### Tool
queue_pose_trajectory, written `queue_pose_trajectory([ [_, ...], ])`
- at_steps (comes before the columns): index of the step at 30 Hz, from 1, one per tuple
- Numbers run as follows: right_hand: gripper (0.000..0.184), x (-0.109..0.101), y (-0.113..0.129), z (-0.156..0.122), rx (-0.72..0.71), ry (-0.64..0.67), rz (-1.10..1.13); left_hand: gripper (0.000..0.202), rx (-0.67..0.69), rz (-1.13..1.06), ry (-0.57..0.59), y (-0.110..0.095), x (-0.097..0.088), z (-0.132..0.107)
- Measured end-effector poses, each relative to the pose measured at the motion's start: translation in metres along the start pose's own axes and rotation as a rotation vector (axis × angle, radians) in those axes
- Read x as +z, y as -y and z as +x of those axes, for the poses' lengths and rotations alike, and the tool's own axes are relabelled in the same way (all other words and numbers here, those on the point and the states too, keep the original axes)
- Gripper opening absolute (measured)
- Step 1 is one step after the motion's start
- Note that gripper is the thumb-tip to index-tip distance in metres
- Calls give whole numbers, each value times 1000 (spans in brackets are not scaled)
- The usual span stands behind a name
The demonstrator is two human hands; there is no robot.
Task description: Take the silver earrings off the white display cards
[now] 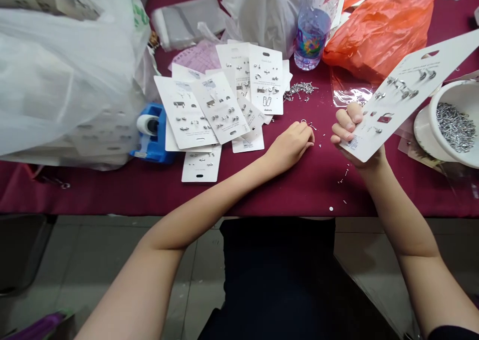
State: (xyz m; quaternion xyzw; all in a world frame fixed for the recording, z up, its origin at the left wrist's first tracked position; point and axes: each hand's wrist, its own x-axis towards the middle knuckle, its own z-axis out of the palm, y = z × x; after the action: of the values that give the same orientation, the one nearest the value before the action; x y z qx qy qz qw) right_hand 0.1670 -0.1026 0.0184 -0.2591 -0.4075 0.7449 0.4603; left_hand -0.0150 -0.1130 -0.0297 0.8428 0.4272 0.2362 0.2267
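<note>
My right hand (352, 128) is raised at the right, its fingers closed around the lower end of a white earring card (402, 93). Several small metal studs stand out from that tilted card. On the cloth, my left hand (291, 145) rests with curled fingers beside a few thin silver earring pieces (308, 124); whatever its fingertips hold is hidden. To its left lies an overlapping spread of similar earring cards (187, 110). A little heap of silver metal pieces (301, 89) sits just beyond the left hand.
A white bowl (424, 130) of metal pieces stands right. Behind are a water bottle (310, 43), a red plastic bag (381, 25) and a whitish bag (265, 10). A blue tape dispenser (155, 140) stands by a big bag (67, 85) at left. Tiny bits dot the maroon tablecloth (299, 192).
</note>
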Motion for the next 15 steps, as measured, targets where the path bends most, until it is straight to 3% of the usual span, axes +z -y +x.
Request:
queue_pose_trajectory([
  [3, 54, 5, -7, 0, -8, 135, 38, 8, -45, -294, -134, -6, -16, -1],
  [6, 47, 10, -14, -2, 4, 166, 51, 13, -30, -489, -258, -15, -31, -7],
  [11, 35, 9, -21, -8, 84, 132, 59, 23, -11, -631, -244, -25, -33, -18],
  [15, 22, 8, -22, -10, 70, 226, 118, 27, -19, -727, -241, -29, -27, -21],
])
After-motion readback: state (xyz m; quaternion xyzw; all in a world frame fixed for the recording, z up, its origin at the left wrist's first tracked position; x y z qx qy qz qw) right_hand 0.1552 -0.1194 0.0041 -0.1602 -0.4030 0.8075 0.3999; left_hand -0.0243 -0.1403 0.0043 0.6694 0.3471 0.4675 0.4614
